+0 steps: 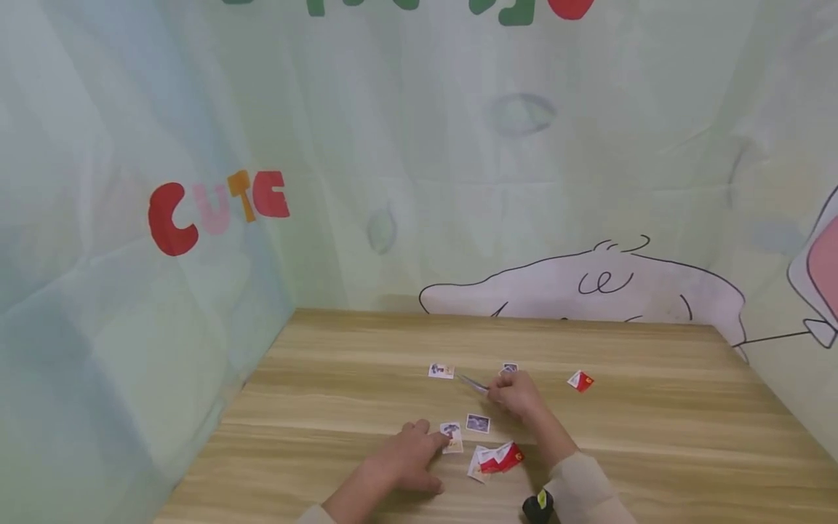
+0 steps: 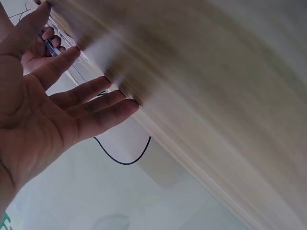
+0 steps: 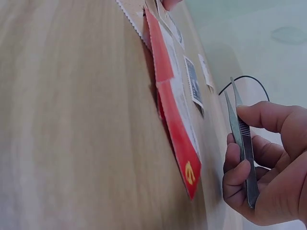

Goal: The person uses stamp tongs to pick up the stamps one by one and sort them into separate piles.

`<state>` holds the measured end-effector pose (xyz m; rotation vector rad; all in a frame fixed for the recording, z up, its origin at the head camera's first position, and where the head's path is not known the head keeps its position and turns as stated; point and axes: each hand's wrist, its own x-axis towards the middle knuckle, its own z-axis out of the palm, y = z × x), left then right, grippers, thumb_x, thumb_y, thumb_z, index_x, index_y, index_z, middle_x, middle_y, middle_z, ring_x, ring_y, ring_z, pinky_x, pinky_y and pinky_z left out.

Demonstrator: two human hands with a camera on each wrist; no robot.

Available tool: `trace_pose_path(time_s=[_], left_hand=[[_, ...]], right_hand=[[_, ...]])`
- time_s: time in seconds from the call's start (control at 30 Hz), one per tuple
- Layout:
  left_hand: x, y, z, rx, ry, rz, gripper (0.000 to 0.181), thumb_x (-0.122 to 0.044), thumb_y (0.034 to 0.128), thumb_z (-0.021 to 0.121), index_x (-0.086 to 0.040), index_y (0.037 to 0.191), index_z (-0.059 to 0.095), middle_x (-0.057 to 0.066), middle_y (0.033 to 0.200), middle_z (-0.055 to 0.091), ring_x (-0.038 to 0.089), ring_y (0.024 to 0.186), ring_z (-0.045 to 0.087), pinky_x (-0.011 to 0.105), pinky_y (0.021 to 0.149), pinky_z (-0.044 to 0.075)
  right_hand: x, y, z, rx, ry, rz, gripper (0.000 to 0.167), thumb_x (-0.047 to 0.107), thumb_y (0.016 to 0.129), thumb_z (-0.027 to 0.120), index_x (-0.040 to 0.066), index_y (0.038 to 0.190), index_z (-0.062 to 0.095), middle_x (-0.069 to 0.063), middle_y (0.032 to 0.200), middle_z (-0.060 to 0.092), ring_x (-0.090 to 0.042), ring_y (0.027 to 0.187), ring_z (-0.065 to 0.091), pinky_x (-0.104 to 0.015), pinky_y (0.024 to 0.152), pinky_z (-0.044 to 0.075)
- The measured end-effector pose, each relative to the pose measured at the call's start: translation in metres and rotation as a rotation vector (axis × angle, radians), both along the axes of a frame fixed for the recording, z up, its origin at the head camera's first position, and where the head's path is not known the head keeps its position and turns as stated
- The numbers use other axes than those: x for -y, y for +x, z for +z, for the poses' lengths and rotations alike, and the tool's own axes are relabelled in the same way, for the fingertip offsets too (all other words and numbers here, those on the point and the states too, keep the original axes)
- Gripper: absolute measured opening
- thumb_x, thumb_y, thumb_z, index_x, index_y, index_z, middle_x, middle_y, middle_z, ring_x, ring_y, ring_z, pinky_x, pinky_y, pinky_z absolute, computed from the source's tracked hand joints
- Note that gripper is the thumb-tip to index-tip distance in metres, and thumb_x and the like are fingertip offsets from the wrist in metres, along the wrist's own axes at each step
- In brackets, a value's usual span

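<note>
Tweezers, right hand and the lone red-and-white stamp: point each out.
Tweezers (image 3: 247, 146), right wrist view, on the dark handle.
Right hand (image 1: 517, 394), head view, on its back.
Lone red-and-white stamp (image 1: 580, 380), head view, at its middle.

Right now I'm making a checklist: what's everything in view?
Pale stamps: two, white and buff, far and near centre
Dark stamps: two, grey-purple, centre and farther back
Lone stamp: one, red and white, right
Stamp pile: uncounted, red, white, beige, near side
Tweezers: one, metallic, centre
Black object: one, yellow-green patch, near edge
Table: one, brown, below
Backdrop walls: three, pale green-blue, left, back, right
Lettering: several, multicoloured, left and back walls
Cartoon drawing: at least one, pale, back wall
Sleeves: two, pale, near edge
Left grip: one, bare, at nearer pale stamp
Right grip: one, bare, holding tweezers
</note>
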<state>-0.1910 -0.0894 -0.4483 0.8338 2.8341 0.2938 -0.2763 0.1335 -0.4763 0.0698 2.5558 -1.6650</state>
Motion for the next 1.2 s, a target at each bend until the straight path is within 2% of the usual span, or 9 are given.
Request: trace_pose_path(time_s=[0.2, 0.33, 0.43, 0.57, 0.73, 1.0, 1.2], left_hand=[[-0.001, -0.002, -0.001, -0.031, -0.024, -0.005, 0.066, -0.039, 0.0649, 0.078, -0.014, 0.123, 0.060, 0.012, 0.110, 0.054, 0.027, 0.096, 0.052, 0.042, 0.077, 0.049], [0.001, -0.005, -0.001, -0.060, -0.024, -0.027, 0.064, -0.040, 0.0660, 0.077, -0.015, 0.122, 0.060, 0.012, 0.113, 0.054, 0.028, 0.098, 0.053, 0.044, 0.077, 0.049], [0.002, -0.007, 0.000, -0.080, -0.007, -0.062, 0.060, -0.039, 0.0666, 0.077, -0.016, 0.120, 0.061, 0.008, 0.113, 0.055, 0.025, 0.100, 0.053, 0.042, 0.080, 0.048], [-0.002, -0.006, -0.001, -0.107, 0.009, -0.138, 0.055, -0.038, 0.0684, 0.075, -0.019, 0.118, 0.062, 0.002, 0.113, 0.054, 0.019, 0.103, 0.051, 0.038, 0.085, 0.045], [-0.012, -0.004, 0.003, -0.150, -0.001, -0.202, 0.055, -0.044, 0.0709, 0.073, -0.021, 0.119, 0.061, 0.001, 0.118, 0.054, 0.019, 0.108, 0.049, 0.036, 0.089, 0.043], [-0.027, -0.006, -0.003, -0.134, 0.004, -0.235, 0.057, -0.047, 0.0709, 0.073, -0.025, 0.122, 0.060, 0.000, 0.120, 0.054, 0.018, 0.110, 0.048, 0.036, 0.090, 0.042], [-0.038, -0.003, -0.003, -0.073, 0.015, -0.237, 0.058, -0.046, 0.0704, 0.074, -0.026, 0.123, 0.059, -0.003, 0.115, 0.053, 0.015, 0.105, 0.050, 0.033, 0.088, 0.043]], right_hand=[[-0.008, 0.007, 0.004, -0.013, 0.003, 0.014, 0.007, -0.001, 0.075, 0.066, -0.003, 0.082, 0.066, -0.005, 0.063, 0.054, -0.013, 0.050, 0.043, -0.023, 0.044, 0.035], [-0.009, 0.010, 0.007, -0.024, 0.041, 0.016, 0.006, -0.001, 0.076, 0.068, -0.003, 0.082, 0.066, -0.004, 0.065, 0.053, -0.015, 0.055, 0.044, -0.025, 0.047, 0.037], [-0.011, 0.013, 0.008, -0.037, 0.076, 0.029, 0.007, 0.000, 0.077, 0.067, -0.002, 0.084, 0.068, -0.004, 0.069, 0.053, -0.017, 0.060, 0.046, -0.026, 0.051, 0.039], [-0.017, 0.020, 0.008, -0.037, 0.098, 0.033, 0.011, 0.000, 0.077, 0.067, -0.002, 0.087, 0.069, -0.004, 0.072, 0.055, -0.018, 0.064, 0.047, -0.027, 0.054, 0.041], [-0.028, 0.027, 0.008, -0.026, 0.101, 0.032, 0.010, -0.002, 0.078, 0.066, -0.001, 0.088, 0.070, -0.004, 0.074, 0.056, -0.020, 0.066, 0.048, -0.029, 0.056, 0.042], [-0.040, 0.034, 0.005, -0.012, 0.102, 0.043, 0.010, 0.001, 0.078, 0.067, 0.000, 0.087, 0.069, -0.004, 0.074, 0.059, -0.019, 0.067, 0.051, -0.030, 0.058, 0.044], [-0.047, 0.040, 0.002, -0.008, 0.060, 0.064, 0.010, 0.001, 0.077, 0.067, -0.001, 0.086, 0.068, -0.005, 0.070, 0.058, -0.019, 0.064, 0.050, -0.030, 0.057, 0.043]])
